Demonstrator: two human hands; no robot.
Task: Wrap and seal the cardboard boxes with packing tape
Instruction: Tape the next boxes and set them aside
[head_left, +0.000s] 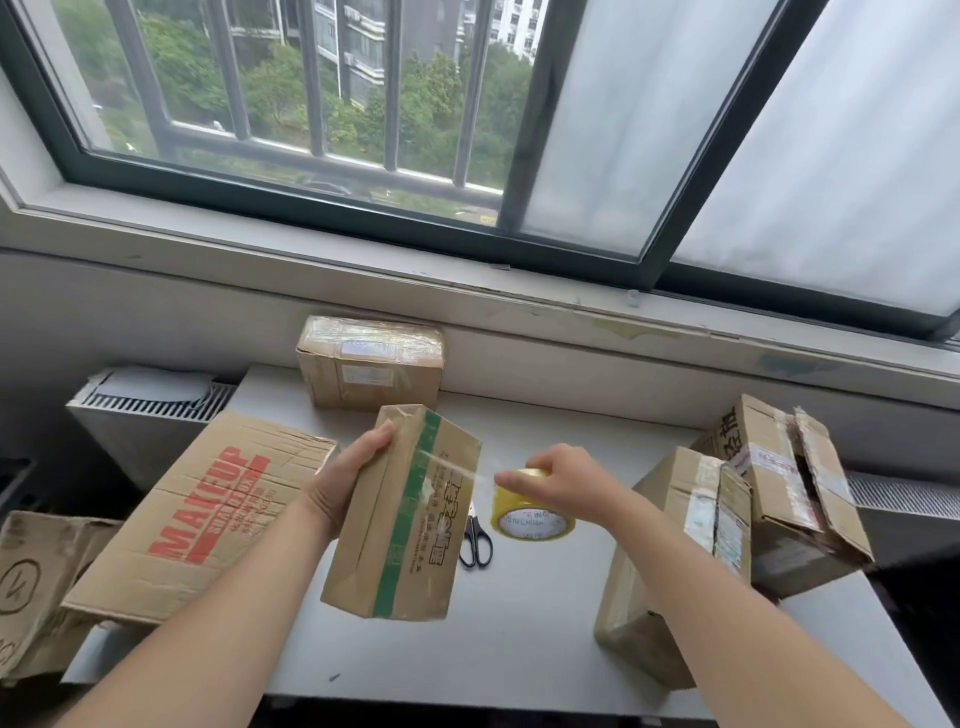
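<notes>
L hand (345, 486) gripped the small green-striped box (410, 519) by its left side, thumb up near the top corner, fingers round the back. The box was lifted off the table (519, 649), tilted, right in front of the person. R hand (558, 478) curled over the top of the yellow tape roll (530, 512), holding it just right of the box. A clear tape strip (457, 467) ran taut btwn roll and the box's front face, so the step in hand looked like mid-wrap: a band going on, not yet cut. Next move prob called for turning the box w/ the L while the R fed tape round, keeping tension so it didn't wrinkle, then a cut. Scissors (475, 540) lay on the table just beside the roll, handy for that. Further out: a big MAKEUP box (208, 514) to the left, a worn box (670, 561) to the right, behind it an open-flapped box (789, 488). At the back, against the wall under the window, sat a taped-up box (371, 364), prob done
</notes>
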